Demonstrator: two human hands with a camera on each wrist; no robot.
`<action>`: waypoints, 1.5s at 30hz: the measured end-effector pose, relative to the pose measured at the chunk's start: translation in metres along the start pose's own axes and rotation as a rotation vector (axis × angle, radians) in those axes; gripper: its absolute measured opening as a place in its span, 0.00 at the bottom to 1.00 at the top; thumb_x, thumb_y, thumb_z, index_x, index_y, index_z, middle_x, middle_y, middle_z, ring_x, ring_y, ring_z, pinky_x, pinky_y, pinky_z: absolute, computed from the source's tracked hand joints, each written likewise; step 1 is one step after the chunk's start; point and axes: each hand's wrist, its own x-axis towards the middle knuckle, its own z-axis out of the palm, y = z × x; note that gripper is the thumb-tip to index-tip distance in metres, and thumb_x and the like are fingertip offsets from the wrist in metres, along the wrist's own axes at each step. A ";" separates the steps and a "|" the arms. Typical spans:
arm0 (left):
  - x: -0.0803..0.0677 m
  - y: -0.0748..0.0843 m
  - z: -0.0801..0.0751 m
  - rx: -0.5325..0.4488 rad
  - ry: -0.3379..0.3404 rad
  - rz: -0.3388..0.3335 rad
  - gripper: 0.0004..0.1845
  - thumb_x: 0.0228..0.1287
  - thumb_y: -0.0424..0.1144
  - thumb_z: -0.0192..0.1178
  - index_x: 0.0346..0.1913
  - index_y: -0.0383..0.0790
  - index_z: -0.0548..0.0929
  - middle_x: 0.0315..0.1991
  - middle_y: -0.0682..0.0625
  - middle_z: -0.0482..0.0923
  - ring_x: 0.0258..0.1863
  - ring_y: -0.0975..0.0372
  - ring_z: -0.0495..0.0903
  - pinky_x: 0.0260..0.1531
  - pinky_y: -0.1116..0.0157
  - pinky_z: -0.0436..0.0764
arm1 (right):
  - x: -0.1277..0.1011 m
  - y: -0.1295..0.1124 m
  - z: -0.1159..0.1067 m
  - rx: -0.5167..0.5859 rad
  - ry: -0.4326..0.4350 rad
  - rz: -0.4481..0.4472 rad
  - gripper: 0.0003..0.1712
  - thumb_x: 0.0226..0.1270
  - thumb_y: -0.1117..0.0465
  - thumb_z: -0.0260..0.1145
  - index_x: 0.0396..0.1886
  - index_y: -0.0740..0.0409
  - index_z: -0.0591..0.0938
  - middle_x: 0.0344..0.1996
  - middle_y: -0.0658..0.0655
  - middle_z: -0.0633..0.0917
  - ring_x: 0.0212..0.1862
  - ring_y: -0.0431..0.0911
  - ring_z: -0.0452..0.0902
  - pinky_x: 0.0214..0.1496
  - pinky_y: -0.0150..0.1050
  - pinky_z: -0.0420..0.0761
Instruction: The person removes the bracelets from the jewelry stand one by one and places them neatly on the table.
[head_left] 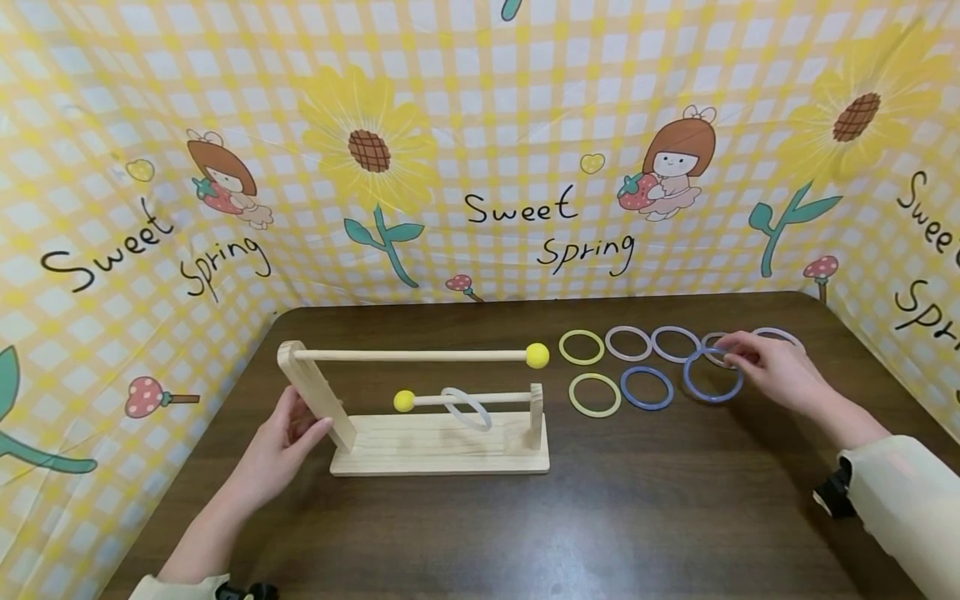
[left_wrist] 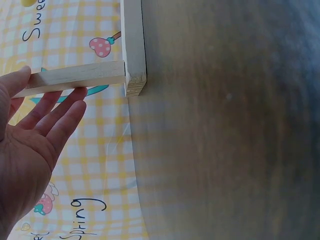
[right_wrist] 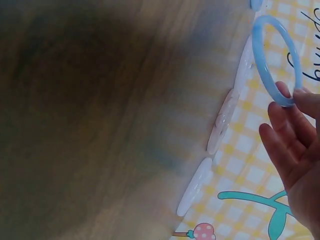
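Blue ring (head_left: pixel 712 377) pinched at its far rim by right-hand fingers (head_left: pixel 738 353); left fingers (head_left: pixel 300 421) straight against wooden post (head_left: pixel 315 402).

Rack (head_left: pixel 442 446) pale wood, yellow knobs (head_left: pixel 536 356); rings yellow (head_left: pixel 581 347), blue (head_left: pixel 647 387), clear-pink (head_left: pixel 627 342); table (head_left: pixel 600 517) dark brown; backdrop (head_left: pixel 480 125) yellow-white gingham.

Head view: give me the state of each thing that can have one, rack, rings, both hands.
Wooden two-rod rack: upright on the table.
White plastic ring: hanging on the lower rod.
Blue plastic ring: tilted, pinched by the right hand.
Left hand: fingers straight, against the rack's tall post.
Loose plastic rings: flat on the table.
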 end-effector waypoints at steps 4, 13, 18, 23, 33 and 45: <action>0.000 -0.001 -0.001 0.002 0.000 0.000 0.29 0.69 0.25 0.55 0.69 0.32 0.57 0.54 0.30 0.75 0.52 0.76 0.73 0.47 0.79 0.74 | 0.003 0.003 0.003 0.031 -0.113 0.028 0.10 0.62 0.74 0.67 0.44 0.65 0.81 0.26 0.48 0.84 0.29 0.43 0.80 0.26 0.35 0.75; 0.000 -0.002 -0.001 0.006 -0.008 -0.002 0.26 0.70 0.26 0.54 0.67 0.32 0.58 0.54 0.30 0.75 0.52 0.74 0.74 0.47 0.79 0.74 | 0.013 0.009 0.009 0.099 -0.198 0.076 0.08 0.62 0.75 0.66 0.41 0.71 0.82 0.26 0.51 0.85 0.30 0.46 0.81 0.30 0.36 0.78; 0.000 0.000 -0.001 0.000 -0.009 0.000 0.27 0.70 0.25 0.54 0.67 0.33 0.58 0.54 0.31 0.76 0.51 0.74 0.74 0.46 0.79 0.74 | 0.016 0.010 0.013 0.134 -0.228 0.160 0.07 0.60 0.72 0.69 0.38 0.71 0.83 0.28 0.54 0.86 0.30 0.45 0.81 0.29 0.34 0.78; 0.000 -0.001 -0.002 -0.004 -0.009 0.004 0.28 0.70 0.25 0.55 0.69 0.34 0.58 0.54 0.30 0.76 0.51 0.75 0.74 0.46 0.79 0.74 | 0.020 0.010 0.017 0.126 -0.252 0.205 0.05 0.61 0.69 0.70 0.36 0.68 0.84 0.27 0.53 0.86 0.28 0.44 0.80 0.29 0.35 0.77; 0.000 -0.003 -0.002 -0.003 -0.009 0.004 0.24 0.70 0.25 0.54 0.65 0.31 0.60 0.54 0.30 0.76 0.52 0.73 0.74 0.48 0.79 0.73 | 0.027 0.009 0.026 0.031 -0.318 0.251 0.04 0.61 0.61 0.72 0.35 0.56 0.88 0.33 0.54 0.86 0.34 0.50 0.79 0.33 0.47 0.75; 0.001 0.000 -0.003 0.004 -0.016 -0.001 0.24 0.70 0.26 0.54 0.65 0.32 0.60 0.53 0.31 0.77 0.52 0.69 0.75 0.47 0.79 0.74 | 0.030 0.006 0.029 0.040 -0.338 0.229 0.04 0.59 0.62 0.73 0.33 0.58 0.88 0.33 0.54 0.82 0.33 0.50 0.78 0.31 0.45 0.74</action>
